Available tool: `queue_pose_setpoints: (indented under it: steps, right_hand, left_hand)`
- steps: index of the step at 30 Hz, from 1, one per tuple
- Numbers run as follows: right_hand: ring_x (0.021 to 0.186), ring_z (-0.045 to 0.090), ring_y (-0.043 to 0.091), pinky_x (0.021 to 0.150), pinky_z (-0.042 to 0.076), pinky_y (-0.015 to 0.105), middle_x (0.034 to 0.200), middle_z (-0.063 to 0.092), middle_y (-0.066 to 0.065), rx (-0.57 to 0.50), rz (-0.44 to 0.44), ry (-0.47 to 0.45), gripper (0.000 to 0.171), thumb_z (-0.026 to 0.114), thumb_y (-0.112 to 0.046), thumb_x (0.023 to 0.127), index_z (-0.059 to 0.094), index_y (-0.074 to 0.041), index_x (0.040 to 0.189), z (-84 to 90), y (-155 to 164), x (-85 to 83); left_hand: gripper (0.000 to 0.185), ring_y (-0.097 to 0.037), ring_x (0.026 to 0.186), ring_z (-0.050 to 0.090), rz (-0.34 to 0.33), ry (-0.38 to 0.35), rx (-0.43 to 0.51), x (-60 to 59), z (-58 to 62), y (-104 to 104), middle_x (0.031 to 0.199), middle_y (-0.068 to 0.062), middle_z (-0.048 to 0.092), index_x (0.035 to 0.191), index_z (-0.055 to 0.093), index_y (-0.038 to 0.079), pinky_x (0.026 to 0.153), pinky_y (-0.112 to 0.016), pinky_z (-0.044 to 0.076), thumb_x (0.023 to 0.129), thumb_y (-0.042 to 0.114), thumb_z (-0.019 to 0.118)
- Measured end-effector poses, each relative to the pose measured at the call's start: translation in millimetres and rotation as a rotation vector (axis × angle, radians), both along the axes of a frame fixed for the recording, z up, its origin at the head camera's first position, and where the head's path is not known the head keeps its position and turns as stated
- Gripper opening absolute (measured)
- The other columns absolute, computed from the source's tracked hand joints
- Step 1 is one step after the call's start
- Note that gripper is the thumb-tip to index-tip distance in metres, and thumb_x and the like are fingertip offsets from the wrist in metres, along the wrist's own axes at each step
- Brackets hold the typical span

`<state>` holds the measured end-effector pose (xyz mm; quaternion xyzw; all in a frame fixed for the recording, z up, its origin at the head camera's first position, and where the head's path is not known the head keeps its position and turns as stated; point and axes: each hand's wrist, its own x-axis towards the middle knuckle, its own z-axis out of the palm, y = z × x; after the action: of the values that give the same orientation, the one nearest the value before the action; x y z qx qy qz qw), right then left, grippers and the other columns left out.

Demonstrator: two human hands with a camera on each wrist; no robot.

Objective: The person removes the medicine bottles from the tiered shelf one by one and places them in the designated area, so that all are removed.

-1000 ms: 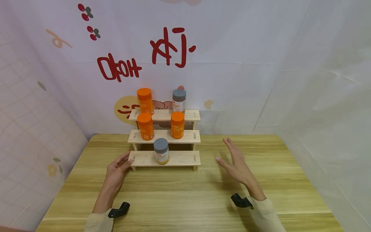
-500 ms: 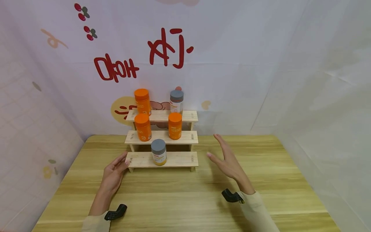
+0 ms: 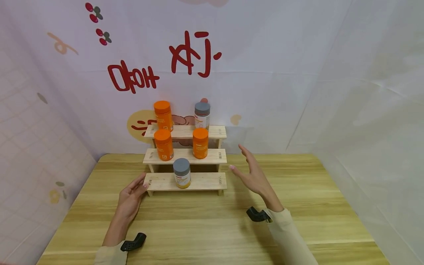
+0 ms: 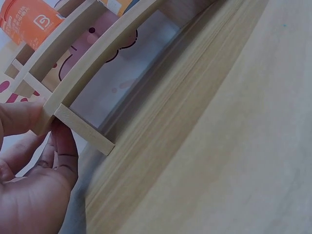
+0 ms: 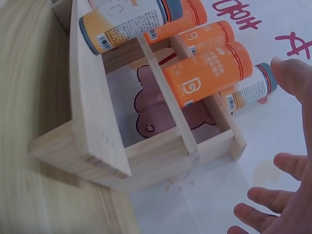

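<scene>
A three-step wooden display rack (image 3: 212,181) stands at the table's back. My left hand (image 3: 129,200) holds the left end of its lowest step; in the left wrist view the thumb lies over the board (image 4: 87,73) and fingers curl beneath. My right hand (image 3: 253,176) hovers to the rack's right, fingers spread and holding nothing. On the lowest step stands a grey-lidded bottle (image 3: 182,173). The middle step bears two orange bottles, one left (image 3: 164,146) and one right (image 3: 200,144). Another orange bottle (image 3: 163,116) and a second grey-lidded bottle (image 3: 202,117) stand on top.
The rack stands on a wood-grain table (image 3: 198,228). Close behind it hangs a white printed backdrop (image 3: 265,92) with red lettering, and similar sheets enclose both sides. A black wrist mount (image 3: 134,242) sits on the left sleeve, another (image 3: 257,214) on the right.
My right hand has moved left and slightly farther forward, closer to the rack. The left hand keeps its hold on the step, and the bottles stay in their places.
</scene>
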<state>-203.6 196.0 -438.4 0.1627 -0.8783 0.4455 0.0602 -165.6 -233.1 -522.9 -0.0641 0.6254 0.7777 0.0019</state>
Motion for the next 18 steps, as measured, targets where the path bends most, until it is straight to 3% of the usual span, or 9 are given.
queue_pose_setpoints:
  steps: [4, 18]
  right_hand:
    - [0.155, 0.027, 0.033, 0.124, 0.028, 0.058, 0.170, 0.023, 0.002, -0.026, 0.011, 0.000, 0.082, 0.067, -0.045, 0.099, 0.020, -0.031, 0.165, 7.0, -5.1, -5.2]
    - [0.153, 0.033, 0.026, 0.123, 0.033, 0.054, 0.168, 0.029, -0.004, -0.057, 0.034, 0.020, 0.082, 0.070, -0.048, 0.096, 0.023, -0.036, 0.163, 31.9, -19.9, -24.2]
  left_hand:
    - [0.067, 0.004, 0.117, 0.057, 0.002, 0.007, 0.012, 0.1, 0.1, 0.0, 0.126, 0.012, 0.058, 0.159, 0.032, -0.004, 0.097, -0.008, 0.049, 0.102, 0.011, 0.065]
    - [0.066, 0.006, 0.118, 0.057, -0.001, -0.004, 0.022, -0.1, -1.1, -0.8, 0.128, 0.015, 0.058, 0.159, 0.033, -0.002, 0.097, -0.009, 0.049, 0.102, 0.010, 0.064]
